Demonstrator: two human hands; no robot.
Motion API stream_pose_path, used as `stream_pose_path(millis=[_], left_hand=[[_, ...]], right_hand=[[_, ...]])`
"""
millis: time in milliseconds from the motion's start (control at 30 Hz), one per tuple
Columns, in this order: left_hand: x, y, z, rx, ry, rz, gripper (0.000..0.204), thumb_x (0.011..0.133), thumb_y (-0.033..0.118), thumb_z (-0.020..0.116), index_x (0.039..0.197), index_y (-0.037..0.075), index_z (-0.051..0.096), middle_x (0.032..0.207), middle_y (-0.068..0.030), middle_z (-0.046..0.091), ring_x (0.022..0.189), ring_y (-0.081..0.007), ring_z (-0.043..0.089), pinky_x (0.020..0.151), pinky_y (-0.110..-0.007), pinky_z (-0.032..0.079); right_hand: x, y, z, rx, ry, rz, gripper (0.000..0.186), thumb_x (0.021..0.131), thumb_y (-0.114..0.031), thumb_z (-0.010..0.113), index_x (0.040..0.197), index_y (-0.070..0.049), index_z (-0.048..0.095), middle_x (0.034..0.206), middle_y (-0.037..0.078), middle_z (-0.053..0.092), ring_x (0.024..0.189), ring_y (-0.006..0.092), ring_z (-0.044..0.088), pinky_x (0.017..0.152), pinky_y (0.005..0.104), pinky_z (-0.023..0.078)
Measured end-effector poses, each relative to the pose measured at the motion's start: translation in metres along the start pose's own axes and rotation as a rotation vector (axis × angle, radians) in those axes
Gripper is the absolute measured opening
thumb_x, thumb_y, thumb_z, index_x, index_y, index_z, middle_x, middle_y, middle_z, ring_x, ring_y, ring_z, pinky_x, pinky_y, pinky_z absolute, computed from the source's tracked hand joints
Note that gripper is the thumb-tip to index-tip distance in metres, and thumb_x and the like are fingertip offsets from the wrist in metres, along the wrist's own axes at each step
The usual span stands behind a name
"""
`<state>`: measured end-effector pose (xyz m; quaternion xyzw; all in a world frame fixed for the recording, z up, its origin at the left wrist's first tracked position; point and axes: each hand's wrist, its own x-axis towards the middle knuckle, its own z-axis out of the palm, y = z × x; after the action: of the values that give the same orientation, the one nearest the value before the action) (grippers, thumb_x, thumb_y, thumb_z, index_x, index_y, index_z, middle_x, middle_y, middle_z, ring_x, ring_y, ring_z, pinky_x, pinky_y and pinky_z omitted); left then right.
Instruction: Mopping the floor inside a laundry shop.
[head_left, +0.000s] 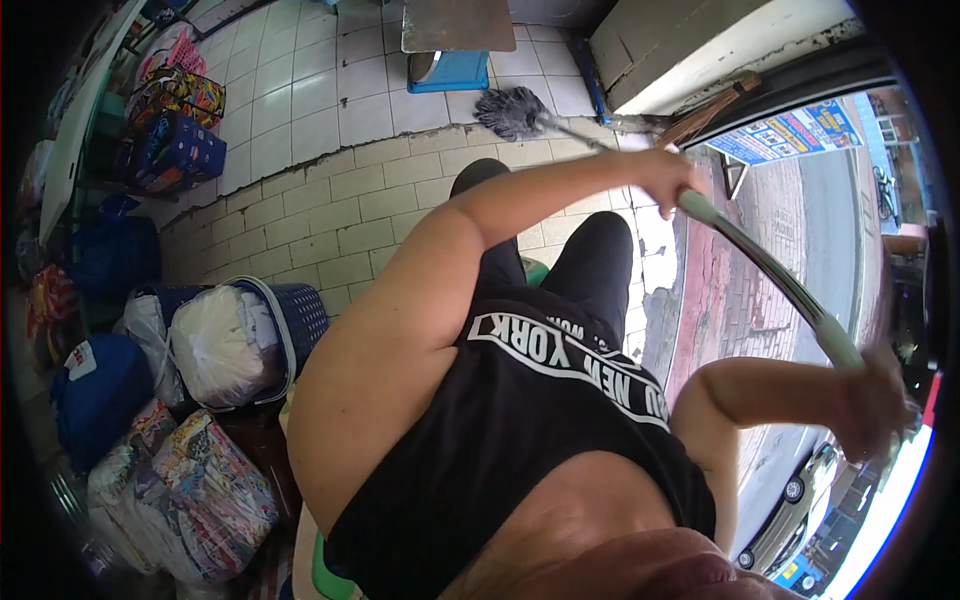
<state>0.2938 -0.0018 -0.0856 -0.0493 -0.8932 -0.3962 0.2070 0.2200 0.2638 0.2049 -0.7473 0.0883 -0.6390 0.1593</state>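
Note:
A mop with a grey stringy head (pixel 510 113) reaches across the doorway, its head on the tiles. Its metal handle (pixel 765 262) has pale green sleeves and slants down to the right. Closed round the handle by the upper green sleeve is my left hand (pixel 668 180), with my arm stretched across my body. My right hand (pixel 872 408) is at the handle's end, beside the lower green sleeve; motion blurs its fingers, but the handle runs into its grip. I sit with my knees apart.
A metal-topped table with a blue bin (pixel 448 72) beneath stands ahead. On the left are a dark blue basket (pixel 305 322) of bagged laundry, a blue bundle (pixel 103 388) and patterned bags (pixel 210 490). A signboard (pixel 800 130) and a parked car (pixel 795 515) are outside, on the right.

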Motion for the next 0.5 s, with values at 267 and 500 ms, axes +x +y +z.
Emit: stream_pose_path(millis=[267,500], left_hand=[[-0.025,0.010,0.041,-0.021,0.770,0.045,0.033,0.062,0.028,0.084,0.078,0.012,0.060,0.074,-0.0048,0.064,0.069,-0.0260,0.064,0.063,-0.037,0.049],[0.004,0.022,0.007,0.098,0.515,0.213,0.025,0.067,0.032,0.079,0.071,0.013,0.063,0.062,-0.0061,0.062,0.058,-0.0269,0.063,0.054,-0.036,0.048]], right_hand=[[-0.012,0.036,0.023,-0.022,0.099,0.016,0.017,0.082,-0.025,0.054,0.075,-0.010,0.055,0.057,-0.003,0.049,0.046,0.0079,0.045,0.049,0.0230,0.039],[0.014,-0.010,-0.004,-0.700,0.373,-0.119,0.022,0.073,-0.018,0.053,0.052,-0.011,0.048,0.045,0.001,0.042,0.035,0.0126,0.038,0.039,0.0297,0.036]])
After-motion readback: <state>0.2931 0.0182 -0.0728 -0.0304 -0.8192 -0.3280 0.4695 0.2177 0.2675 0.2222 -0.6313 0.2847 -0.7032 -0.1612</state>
